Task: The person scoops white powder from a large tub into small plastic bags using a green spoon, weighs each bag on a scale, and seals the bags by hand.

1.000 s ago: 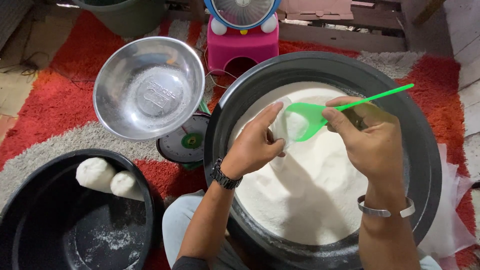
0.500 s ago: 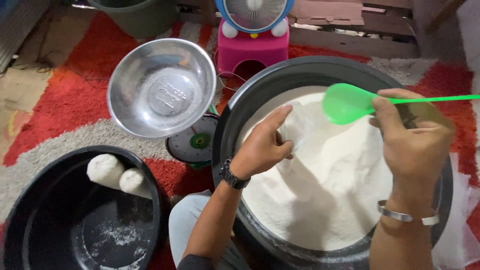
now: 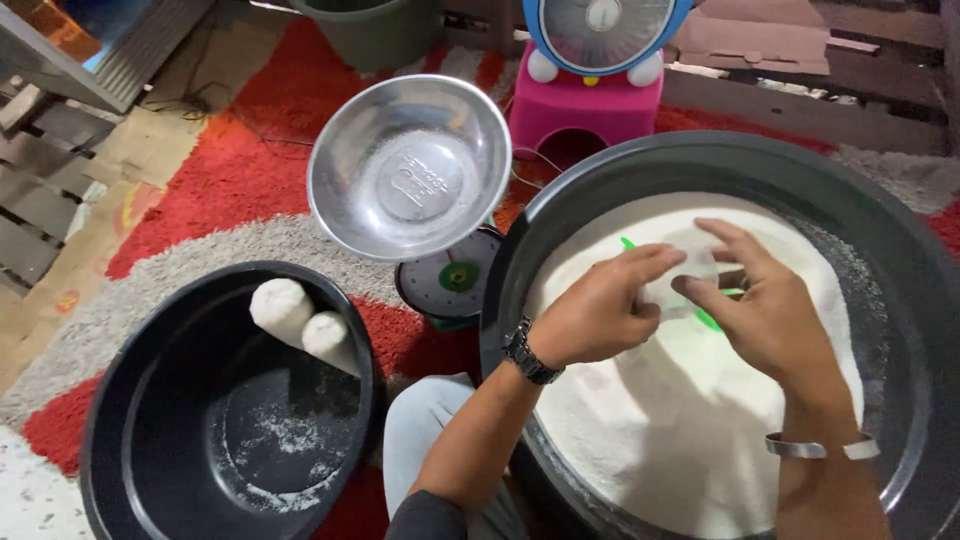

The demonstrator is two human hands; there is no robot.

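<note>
Bright, even light; hands perhaps blurred.

A red and grey rug [image 3: 230, 190] covers the floor, with bare floor [image 3: 30, 500] showing at the near left corner. On the rug's near left sits a black basin [image 3: 130, 430]. A larger black tub [image 3: 900, 250] fills the right side. Between them stands a weighing scale [image 3: 450, 285] carrying a steel bowl [image 3: 408, 165]. At the far edge sit a pink stool [image 3: 585, 105] and a green bucket [image 3: 370, 35]. Flattened cardboard [image 3: 130, 160] lies along the far left.
</note>
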